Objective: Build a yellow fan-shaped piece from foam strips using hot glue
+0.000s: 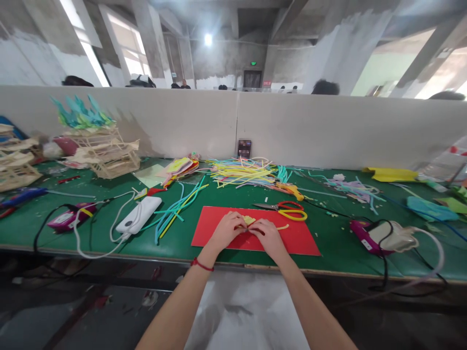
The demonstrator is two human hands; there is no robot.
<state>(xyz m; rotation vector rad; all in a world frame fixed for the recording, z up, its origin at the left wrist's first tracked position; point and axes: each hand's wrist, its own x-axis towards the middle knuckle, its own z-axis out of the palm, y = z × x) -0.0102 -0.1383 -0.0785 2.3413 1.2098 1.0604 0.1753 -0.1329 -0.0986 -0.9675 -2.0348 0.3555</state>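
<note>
Both hands are over a red board on the green table. My left hand, wearing a red string bracelet, has its fingertips pinched at a small crinkled yellow piece. From the other side, my right hand is closed at the same spot, fingertips nearly meeting the left ones. A soft yellow strip sticks out to the right from behind my right hand. The strip looks joined to the crinkled piece, but my fingers hide the link. Scissors with red and yellow handles lie across the board's back edge.
Behind the board lies a pile of coloured strips, with a yellow-orange tool beside it. Loose strips and a white power bank are at left. Stick models stand farther left. A purple power socket with cables sits right.
</note>
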